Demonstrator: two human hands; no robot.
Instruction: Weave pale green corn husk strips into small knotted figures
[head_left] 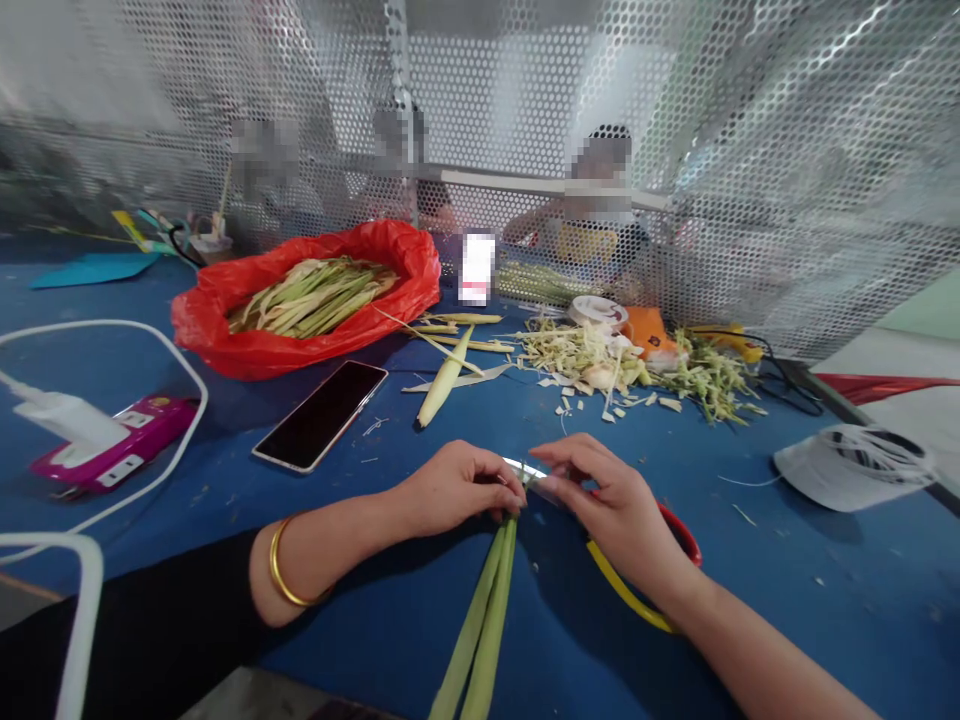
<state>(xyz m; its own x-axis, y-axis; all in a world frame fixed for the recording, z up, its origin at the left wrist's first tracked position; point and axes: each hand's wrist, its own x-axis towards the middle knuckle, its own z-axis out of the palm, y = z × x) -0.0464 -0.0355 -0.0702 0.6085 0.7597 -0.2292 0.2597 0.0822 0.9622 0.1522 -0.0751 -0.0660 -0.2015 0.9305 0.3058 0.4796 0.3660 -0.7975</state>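
Note:
My left hand (465, 485) pinches the upper end of a few long green stalks (489, 610) between thumb and fingertips. The stalks hang down toward me over the blue table's front edge. Close beside it is my right hand (611, 505), its fingers bent, with a gap between thumb and forefinger near the stalk tips. Beneath the right hand lie scissors with a red and yellow handle (630, 590); their silver blade shows between both hands. The palm side of the right hand is hidden.
A red plastic bag (360, 340) of green leaves stands at the back left. Nearer lies a phone (321, 415). Stalk trimmings (585, 355) are heaped at the back right. A white visor cap (847, 470) is at right, a purple power strip (120, 445) with white cable at left. Perforated metal panels stand behind.

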